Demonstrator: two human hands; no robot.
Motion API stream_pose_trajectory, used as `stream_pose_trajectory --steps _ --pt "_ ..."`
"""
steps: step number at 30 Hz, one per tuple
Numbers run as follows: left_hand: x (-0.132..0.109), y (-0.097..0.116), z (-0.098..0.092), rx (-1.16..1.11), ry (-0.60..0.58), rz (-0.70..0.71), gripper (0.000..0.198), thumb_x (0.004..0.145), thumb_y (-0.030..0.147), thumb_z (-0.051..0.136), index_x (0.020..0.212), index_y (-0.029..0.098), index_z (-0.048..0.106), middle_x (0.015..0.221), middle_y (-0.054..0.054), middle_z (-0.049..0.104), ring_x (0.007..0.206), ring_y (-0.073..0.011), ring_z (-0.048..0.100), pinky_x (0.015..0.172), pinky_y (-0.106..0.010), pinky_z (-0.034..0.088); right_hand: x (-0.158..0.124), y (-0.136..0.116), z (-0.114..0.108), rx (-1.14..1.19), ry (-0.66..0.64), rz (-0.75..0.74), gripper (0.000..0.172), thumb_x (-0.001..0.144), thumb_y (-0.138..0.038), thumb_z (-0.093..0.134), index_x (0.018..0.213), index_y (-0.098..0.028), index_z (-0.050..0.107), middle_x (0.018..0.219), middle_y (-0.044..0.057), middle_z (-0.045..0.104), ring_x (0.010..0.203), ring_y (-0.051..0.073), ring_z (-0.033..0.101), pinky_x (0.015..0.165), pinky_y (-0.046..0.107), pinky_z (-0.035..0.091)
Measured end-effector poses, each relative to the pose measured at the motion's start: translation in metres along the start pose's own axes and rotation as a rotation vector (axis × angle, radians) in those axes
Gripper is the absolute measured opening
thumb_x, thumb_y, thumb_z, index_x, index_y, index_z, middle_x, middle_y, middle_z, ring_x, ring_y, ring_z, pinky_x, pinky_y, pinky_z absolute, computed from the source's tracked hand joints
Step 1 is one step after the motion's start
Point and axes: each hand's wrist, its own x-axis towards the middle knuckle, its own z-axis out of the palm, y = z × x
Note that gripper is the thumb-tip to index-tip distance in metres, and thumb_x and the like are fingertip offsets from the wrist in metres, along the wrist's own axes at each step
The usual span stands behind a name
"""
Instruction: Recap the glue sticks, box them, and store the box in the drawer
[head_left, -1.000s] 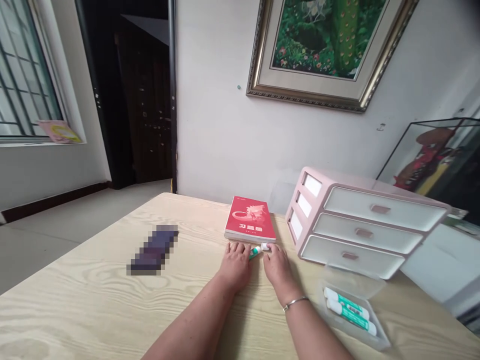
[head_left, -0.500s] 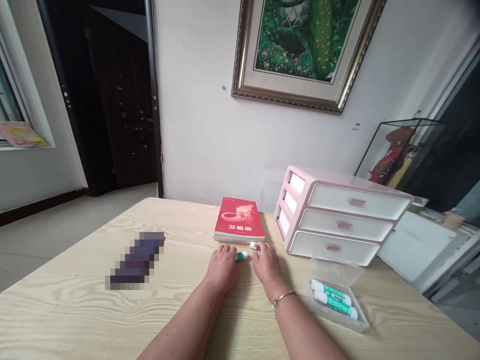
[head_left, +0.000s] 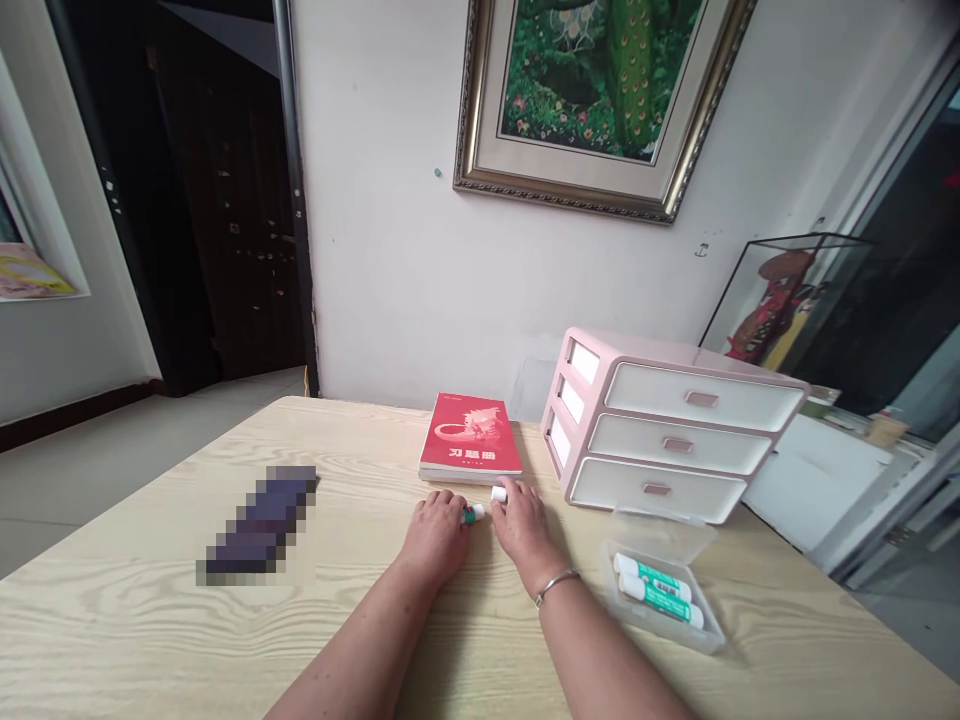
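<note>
The left hand (head_left: 433,535) lay palm down, its fingers curled closed around a green-and-white glue stick (head_left: 470,514), whose white end stuck out on the thumb side; how the fingertips sat beneath could not be told. The right hand (head_left: 521,522), partly closed, pinched a small white cap (head_left: 499,494) between thumb and forefinger. The two pieces stood apart, with a narrow gap of tabletop (head_left: 150,620) between them, the cap slightly farther from the person than the tube's end.

The step in hand looked to be the handling of an uncapped stick, one part to each hand. The next move, as judged from this, called for a steady hold on the tube and a light pinch on the cap.

A metal bracelet (head_left: 556,587) circled the right wrist. Just beyond the hands a red book (head_left: 471,432) lay flat, its near edge close to the cap. To the right of the right forearm, a clear plastic case (head_left: 652,628) stood with its lid raised, two more sticks (head_left: 664,600) side by side inside. Behind it stood a pink-and-white drawer unit (head_left: 679,440), drawers shut. Well to the left lay a dark, pixelated object (head_left: 256,525).
</note>
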Motion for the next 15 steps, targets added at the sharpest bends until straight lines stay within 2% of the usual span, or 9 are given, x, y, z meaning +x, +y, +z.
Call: stream_pose_trajectory --steps 4,7,11,15 --pt "-0.002 -0.001 -0.001 -0.016 0.0 -0.024 0.026 0.082 0.015 0.051 0.105 0.018 0.063 0.11 -0.011 0.065 0.109 -0.0267 0.055 0.09 -0.036 0.04 -0.003 -0.004 -0.002 -0.05 -0.074 -0.025 0.022 0.087 -0.02 0.06 0.109 -0.021 0.064 0.107 0.009 0.066 0.104 0.028 0.055 0.091 0.037 0.039" --pt "-0.003 -0.001 -0.002 -0.038 -0.008 -0.026 0.026 0.085 0.021 0.052 0.109 0.018 0.063 0.113 -0.011 0.065 0.112 -0.0282 0.054 0.093 -0.038 0.039 -0.006 -0.001 -0.003 0.012 -0.092 -0.057 0.021 0.087 -0.017 0.058 0.107 -0.019 0.064 0.105 0.011 0.066 0.104 0.028 0.056 0.093 0.038 0.04" --pt "-0.001 -0.001 -0.005 -0.108 -0.027 -0.01 0.022 0.09 0.027 0.05 0.102 0.018 0.065 0.11 -0.013 0.066 0.111 -0.0296 0.055 0.093 -0.04 0.039 -0.007 0.009 -0.008 0.322 -0.102 -0.048 0.026 0.088 -0.02 0.054 0.113 -0.017 0.062 0.106 0.011 0.065 0.103 0.024 0.059 0.092 0.035 0.044" --pt "-0.005 -0.004 -0.015 -0.267 -0.053 0.042 0.026 0.095 0.027 0.042 0.111 0.019 0.06 0.103 -0.007 0.069 0.095 -0.0206 0.062 0.082 -0.028 0.044 -0.005 0.012 -0.026 0.681 -0.171 0.047 0.031 0.089 -0.035 0.055 0.113 -0.016 0.058 0.087 0.004 0.065 0.078 0.019 0.06 0.074 0.032 0.049"
